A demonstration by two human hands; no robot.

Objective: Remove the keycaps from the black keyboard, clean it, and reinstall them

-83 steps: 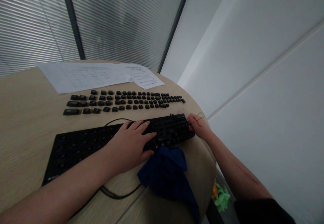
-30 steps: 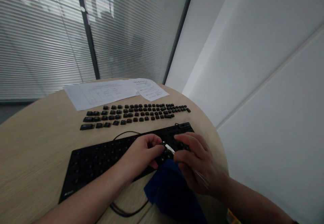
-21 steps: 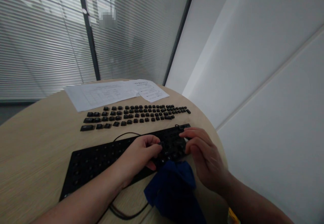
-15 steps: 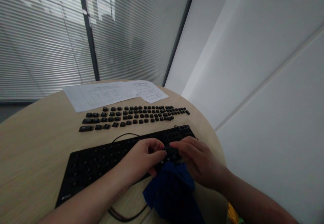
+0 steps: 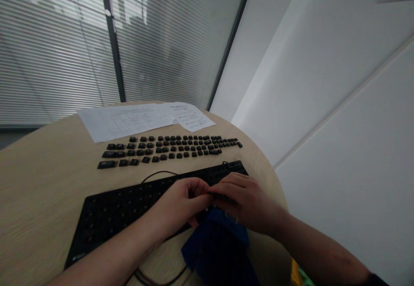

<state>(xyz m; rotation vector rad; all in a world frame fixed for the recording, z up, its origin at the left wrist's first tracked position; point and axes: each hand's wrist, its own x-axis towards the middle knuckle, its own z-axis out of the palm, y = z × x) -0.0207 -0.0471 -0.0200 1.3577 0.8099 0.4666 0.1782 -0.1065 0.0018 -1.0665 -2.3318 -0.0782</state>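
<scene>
My left hand point(image 5: 184, 199) is closed in a pinch over the right half of the black keyboard point(image 5: 119, 206), which has many keycaps off. A small dark keycap, now nearly hidden, is between its fingertips. My right hand point(image 5: 244, 197) meets it there, fingers bent together; what they grip is covered. A thin wire loop point(image 5: 232, 217) sticks out under the right hand. Just below both hands a dark blue cloth point(image 5: 216, 243) hangs at the table's near edge, partly under the right hand.
Loose black keycaps point(image 5: 163, 157) lie in several rows behind the keyboard. Printed paper sheets point(image 5: 129, 120) rest farther back on the round wooden table point(image 5: 39, 191). A black cable point(image 5: 161, 281) curls by the near edge. Blinds and a white wall stand beyond.
My right hand has moved left, its fingertips now touching those of my left hand and covering the small keycap. The wire loop has come into view below it.
</scene>
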